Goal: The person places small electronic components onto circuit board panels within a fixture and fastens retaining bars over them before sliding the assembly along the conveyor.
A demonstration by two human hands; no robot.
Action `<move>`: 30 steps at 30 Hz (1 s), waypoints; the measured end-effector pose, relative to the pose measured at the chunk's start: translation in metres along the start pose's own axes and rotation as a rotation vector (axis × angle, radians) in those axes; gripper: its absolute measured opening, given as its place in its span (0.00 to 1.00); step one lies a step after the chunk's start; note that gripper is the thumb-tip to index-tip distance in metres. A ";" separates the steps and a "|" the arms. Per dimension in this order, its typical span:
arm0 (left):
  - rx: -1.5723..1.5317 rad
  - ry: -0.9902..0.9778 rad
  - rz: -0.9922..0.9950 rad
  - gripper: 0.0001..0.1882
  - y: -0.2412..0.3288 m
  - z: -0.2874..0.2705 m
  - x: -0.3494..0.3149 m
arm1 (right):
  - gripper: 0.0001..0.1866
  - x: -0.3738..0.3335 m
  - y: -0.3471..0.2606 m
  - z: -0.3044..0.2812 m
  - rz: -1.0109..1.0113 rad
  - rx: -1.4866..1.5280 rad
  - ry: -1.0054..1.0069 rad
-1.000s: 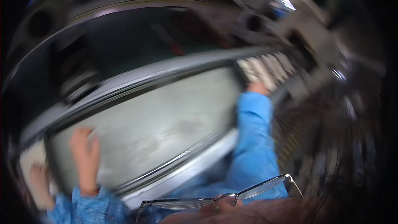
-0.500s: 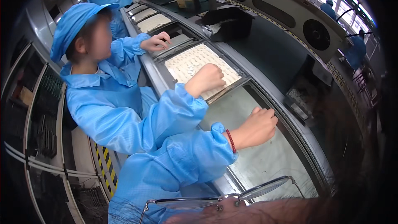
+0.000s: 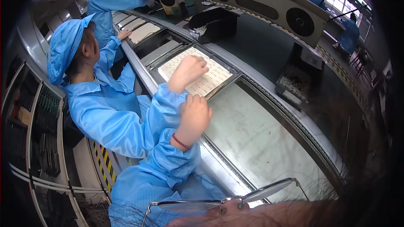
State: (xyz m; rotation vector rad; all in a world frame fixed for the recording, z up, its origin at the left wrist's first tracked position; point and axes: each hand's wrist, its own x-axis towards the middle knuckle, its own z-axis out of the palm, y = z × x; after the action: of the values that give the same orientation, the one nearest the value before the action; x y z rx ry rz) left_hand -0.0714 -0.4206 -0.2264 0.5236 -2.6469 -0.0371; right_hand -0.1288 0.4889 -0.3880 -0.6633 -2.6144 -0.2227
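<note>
My left hand (image 3: 195,117), with a red bead bracelet (image 3: 181,142) at the wrist, is raised close to my body. Its fingers are curled in; whatever they may hold is hidden. Just beyond it, a co-worker's hand (image 3: 190,71), fingers bent, is over a pale panel (image 3: 219,75) with rows of small dark parts. That panel lies in a dark frame on the conveyor line (image 3: 252,134). My hand is nearest the panel's near corner and the co-worker's blue sleeve (image 3: 168,105). My right hand is not in view.
The co-worker's other hand (image 3: 124,34) reaches beside a farther panel (image 3: 144,32). Black bins (image 3: 216,25) with pale small pieces stand beyond the conveyor. A long beige housing with round fans (image 3: 263,10) is behind them. Racks (image 3: 46,143) stand at the left.
My left hand has pulled back leftward from over the conveyor toward my body. The co-worker's near hand has shifted left over the panel; their other hand has moved to a farther panel.
</note>
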 end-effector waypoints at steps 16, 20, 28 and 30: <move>0.030 -0.126 -0.025 0.23 -0.022 0.023 0.031 | 0.16 -0.008 -0.072 -0.043 -0.047 0.237 0.044; -0.070 -0.153 0.029 0.24 -0.002 0.020 0.022 | 0.15 -0.021 -0.091 -0.056 -0.081 0.343 0.094; -0.298 -0.275 0.453 0.24 0.114 -0.004 -0.036 | 0.10 -0.071 -0.257 -0.224 -0.478 0.381 0.358; -0.343 -0.314 0.558 0.24 0.152 -0.009 -0.050 | 0.11 -0.088 -0.292 -0.238 -0.506 0.410 0.353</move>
State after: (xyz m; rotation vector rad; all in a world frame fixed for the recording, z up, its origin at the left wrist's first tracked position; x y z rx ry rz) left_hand -0.0799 -0.2605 -0.2224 -0.3652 -2.9006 -0.4223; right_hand -0.1131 0.1364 -0.2284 0.1707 -2.3288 0.0486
